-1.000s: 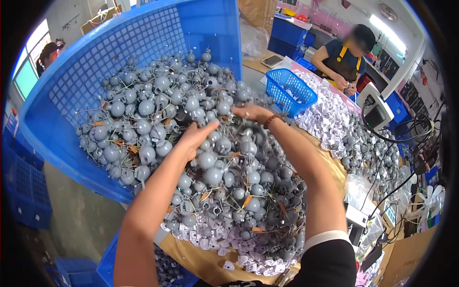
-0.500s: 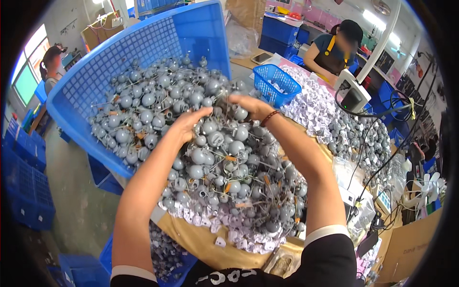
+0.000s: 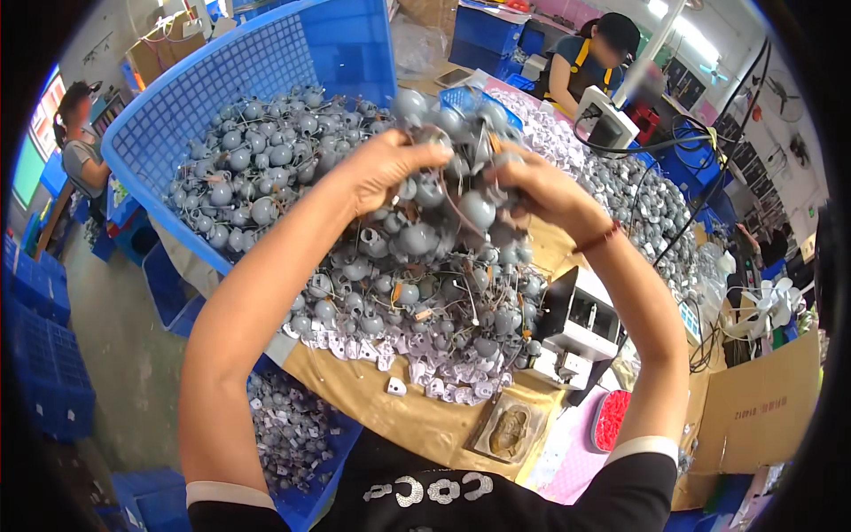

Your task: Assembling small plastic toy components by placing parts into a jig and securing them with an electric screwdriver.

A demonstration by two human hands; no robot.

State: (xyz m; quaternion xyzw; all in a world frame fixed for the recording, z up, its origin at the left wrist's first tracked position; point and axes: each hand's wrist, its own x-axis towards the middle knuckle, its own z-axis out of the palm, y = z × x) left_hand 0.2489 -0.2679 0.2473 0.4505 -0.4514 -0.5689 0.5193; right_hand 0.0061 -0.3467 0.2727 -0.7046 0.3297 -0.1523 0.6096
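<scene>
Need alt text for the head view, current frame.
A person's left hand and right hand hold a blurred clump of gray balls over a heap of similar balls on a gold-covered table. A big blue basket at left holds more; white pieces edge the heap; a co-worker is beyond.

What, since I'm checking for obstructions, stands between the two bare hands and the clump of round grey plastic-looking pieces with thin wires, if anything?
Nothing visible does. The bare left hand and bare right hand hold the clump of round grey plastic-looking pieces with thin wires directly between them. Parts of each hand are hidden.
</scene>
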